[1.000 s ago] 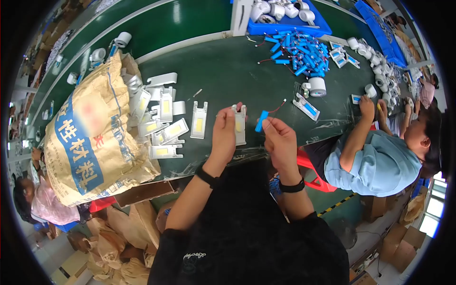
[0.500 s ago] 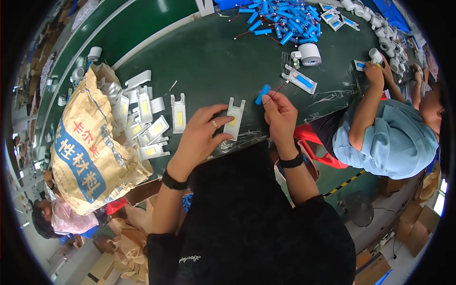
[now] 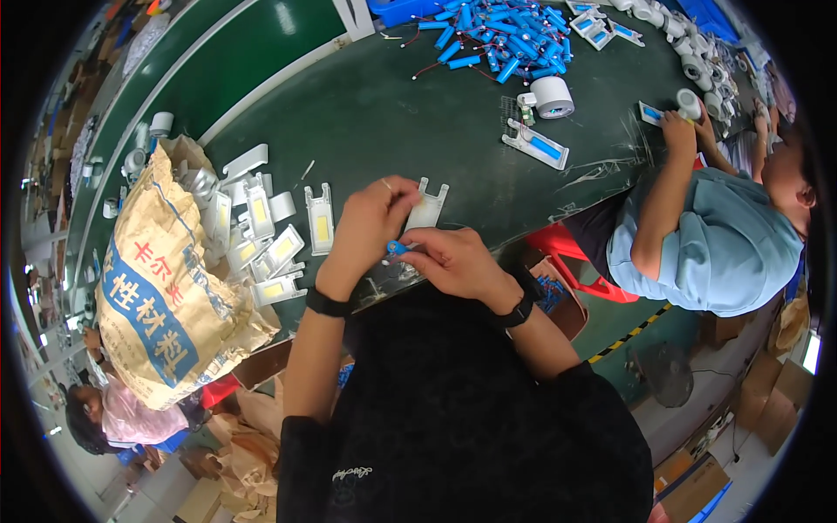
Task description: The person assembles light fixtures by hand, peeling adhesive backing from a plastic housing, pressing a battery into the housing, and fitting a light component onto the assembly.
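From my remote seat, I see the wearer's body clad in a plain black shirt (image 3: 471,427), its cloth matt and softly creased. The short sleeves are the same black; the left sleeve (image 3: 302,444) and the right sleeve (image 3: 597,401) both end on the upper arm, leaving the forearms bare. Low on the front, toward the wearer's left, I make out a small pale script-like marking (image 3: 352,474), with a darker, faint motif below it that I can't resolve. A black band (image 3: 328,304) circles the left wrist and another dark band (image 3: 520,311) the right. A slim, light-coloured ring (image 3: 386,183) sits on a finger of the left hand (image 3: 368,228).
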{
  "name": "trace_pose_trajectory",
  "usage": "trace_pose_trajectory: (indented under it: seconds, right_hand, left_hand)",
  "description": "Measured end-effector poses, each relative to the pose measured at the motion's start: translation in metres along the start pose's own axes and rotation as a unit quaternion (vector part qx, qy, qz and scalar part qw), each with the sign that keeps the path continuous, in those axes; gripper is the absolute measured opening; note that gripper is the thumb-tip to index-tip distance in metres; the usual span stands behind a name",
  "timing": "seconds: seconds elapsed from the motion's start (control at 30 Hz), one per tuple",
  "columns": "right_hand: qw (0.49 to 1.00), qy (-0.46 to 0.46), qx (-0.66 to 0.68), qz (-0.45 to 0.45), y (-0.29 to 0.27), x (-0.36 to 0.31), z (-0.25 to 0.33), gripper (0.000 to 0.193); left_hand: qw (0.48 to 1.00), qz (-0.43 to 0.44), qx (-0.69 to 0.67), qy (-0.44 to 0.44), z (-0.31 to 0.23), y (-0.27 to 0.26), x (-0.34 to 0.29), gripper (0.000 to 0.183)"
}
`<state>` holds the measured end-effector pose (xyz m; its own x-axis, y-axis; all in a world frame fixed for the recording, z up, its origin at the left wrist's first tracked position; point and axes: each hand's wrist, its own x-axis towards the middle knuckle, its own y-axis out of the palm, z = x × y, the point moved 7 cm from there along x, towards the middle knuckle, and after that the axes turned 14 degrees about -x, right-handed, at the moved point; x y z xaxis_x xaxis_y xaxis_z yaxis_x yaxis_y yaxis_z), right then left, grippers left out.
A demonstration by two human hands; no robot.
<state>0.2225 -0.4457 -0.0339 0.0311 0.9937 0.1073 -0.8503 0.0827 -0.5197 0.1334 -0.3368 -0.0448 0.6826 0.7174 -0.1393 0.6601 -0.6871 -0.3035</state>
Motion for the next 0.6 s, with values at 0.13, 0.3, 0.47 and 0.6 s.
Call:
trace_pose_trajectory:
  seconds: [0.13, 0.3, 0.47, 0.6]
  right_hand:
    - [0.998, -0.056, -0.002, -0.008, 0.003, 0.000, -0.001, 0.024]
    - [0.984, 0.049, 0.135, -0.103, -0.011, -0.020, -0.030, 0.022]
    - [0.919, 0.159, 0.280, -0.228, -0.031, -0.005, -0.053, 0.024]
    - [0.910, 0.212, 0.262, -0.241, -0.040, -0.007, -0.059, 0.021]
  left_hand:
    - [0.922, -0.220, -0.320, 0.007, 0.008, -0.046, 0.010, 0.016]
    - [0.974, -0.216, -0.073, -0.015, -0.009, -0.056, -0.037, 0.012]
    - [0.969, -0.232, -0.046, -0.073, -0.019, -0.060, -0.106, 0.011]
    - [0.952, -0.204, 0.216, 0.077, -0.043, -0.012, -0.073, 0.046]
